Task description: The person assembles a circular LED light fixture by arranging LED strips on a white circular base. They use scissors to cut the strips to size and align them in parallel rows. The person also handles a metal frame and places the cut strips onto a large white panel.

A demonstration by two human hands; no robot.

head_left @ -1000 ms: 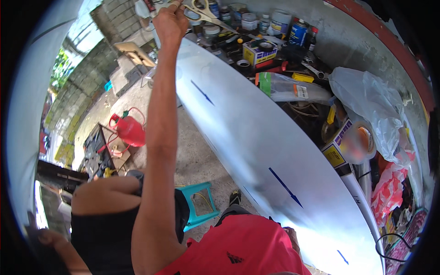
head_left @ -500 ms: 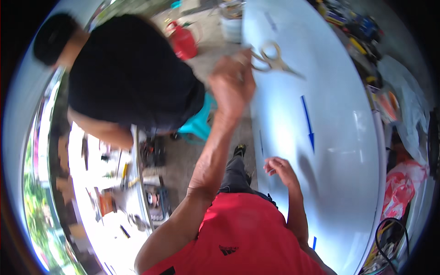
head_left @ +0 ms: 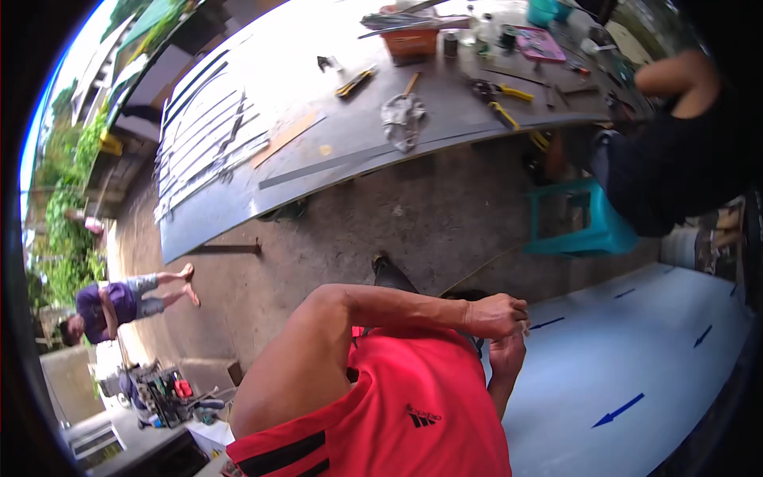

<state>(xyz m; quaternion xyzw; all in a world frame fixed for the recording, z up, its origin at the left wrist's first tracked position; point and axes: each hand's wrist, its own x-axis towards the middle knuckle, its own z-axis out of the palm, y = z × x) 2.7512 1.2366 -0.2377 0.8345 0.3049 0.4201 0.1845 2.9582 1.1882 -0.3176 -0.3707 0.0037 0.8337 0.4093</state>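
My left hand (head_left: 494, 315) is closed, its arm bent across the front of my red shirt. Just below it, my right hand (head_left: 507, 354) is raised with its fingers curled up close to the left fingertips. The two hands meet or nearly meet. A small pale bit shows at the left fingertips, too small to name; whatever else the fingers hold is hidden. Both hands are above the near edge of a pale blue-white sheet surface (head_left: 556, 397) marked with dark blue arrows. No scissors can be made out in the current view.
A long workbench (head_left: 350, 151) ahead carries pliers (head_left: 504, 116), a rag (head_left: 403, 121), an orange box (head_left: 410, 46) and metal strips. At the right, a person in black (head_left: 675, 159) is by a teal stool (head_left: 584, 219). Another person (head_left: 119, 306) stands far left.
My view has swung left toward the workbench. My left hand, earlier stretched out with scissors at it over the pale surface, has drawn in beside my right hand. The scissors are out of sight.
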